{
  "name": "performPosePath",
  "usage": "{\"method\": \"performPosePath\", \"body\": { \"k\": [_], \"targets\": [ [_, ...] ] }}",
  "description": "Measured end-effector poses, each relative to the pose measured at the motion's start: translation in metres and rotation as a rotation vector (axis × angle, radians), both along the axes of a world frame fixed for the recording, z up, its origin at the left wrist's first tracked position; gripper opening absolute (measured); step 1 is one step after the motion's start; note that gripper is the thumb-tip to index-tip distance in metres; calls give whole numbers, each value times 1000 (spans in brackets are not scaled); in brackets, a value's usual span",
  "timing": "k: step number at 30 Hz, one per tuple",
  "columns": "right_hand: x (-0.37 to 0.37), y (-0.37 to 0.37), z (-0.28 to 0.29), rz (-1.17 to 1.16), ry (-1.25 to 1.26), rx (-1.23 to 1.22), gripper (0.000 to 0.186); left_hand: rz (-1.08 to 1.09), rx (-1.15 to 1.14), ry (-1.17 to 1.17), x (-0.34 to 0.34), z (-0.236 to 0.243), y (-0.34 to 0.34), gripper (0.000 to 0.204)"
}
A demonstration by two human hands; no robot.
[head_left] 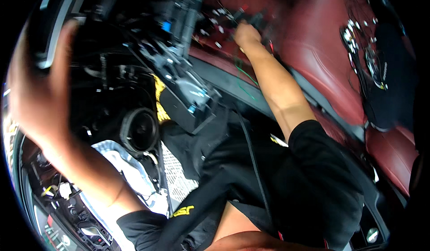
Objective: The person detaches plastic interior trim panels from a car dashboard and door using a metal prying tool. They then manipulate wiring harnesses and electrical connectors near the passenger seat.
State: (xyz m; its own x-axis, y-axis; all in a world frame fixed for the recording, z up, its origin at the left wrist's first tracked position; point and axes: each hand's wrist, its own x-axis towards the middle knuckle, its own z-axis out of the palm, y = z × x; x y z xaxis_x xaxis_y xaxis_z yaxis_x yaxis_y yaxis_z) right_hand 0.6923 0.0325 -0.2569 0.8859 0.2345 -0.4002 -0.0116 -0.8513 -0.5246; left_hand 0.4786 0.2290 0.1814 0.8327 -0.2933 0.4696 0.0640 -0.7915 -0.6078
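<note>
At about half past twelve, toward the far side of the cabin, the right hand (247, 35) reaches in among loose wiring plugs (218, 44) strewn over the red leather seat (313, 38); its fingers are curled together, though whether they are clamped on a plug or a wire I cannot tell (the fingertips are hidden behind the hand, and the area is dark). A thin green wire (242, 69) trails from near that wrist back toward the centre, at one o'clock. Over at nine o'clock the left hand (42, 101) is smeared by blur, thumb and fingers well apart, with nothing visible in its grasp; it is close to the silver-edged frame (62, 31), but touching or not cannot be made out. As for progress, the stripping-down looks well advanced: a round black speaker (139, 130) sits bare nearer the centre at nine o'clock, and cable and dark hardware lie uncovered around it. What seems left is the wiring and closing up, since the plugs lie scattered and a second wiring bundle (350, 38), further out at two o'clock, hangs loose against the seat. A crumpled white-and-blue sheet (127, 161) lies at eight o'clock, beyond the left forearm.
</note>
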Motion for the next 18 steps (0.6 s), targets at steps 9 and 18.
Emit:
{"method": "performPosePath", "body": {
  "k": [9, 18],
  "targets": [
    [51, 20, -71, -456, 55, 63, 64, -229, -216, 53, 8, 6, -34, 92],
    [-80, -30, -6, -744, 292, 1459, 33, -300, -144, 95, -2, 9, -17, 62]
  ]
}}
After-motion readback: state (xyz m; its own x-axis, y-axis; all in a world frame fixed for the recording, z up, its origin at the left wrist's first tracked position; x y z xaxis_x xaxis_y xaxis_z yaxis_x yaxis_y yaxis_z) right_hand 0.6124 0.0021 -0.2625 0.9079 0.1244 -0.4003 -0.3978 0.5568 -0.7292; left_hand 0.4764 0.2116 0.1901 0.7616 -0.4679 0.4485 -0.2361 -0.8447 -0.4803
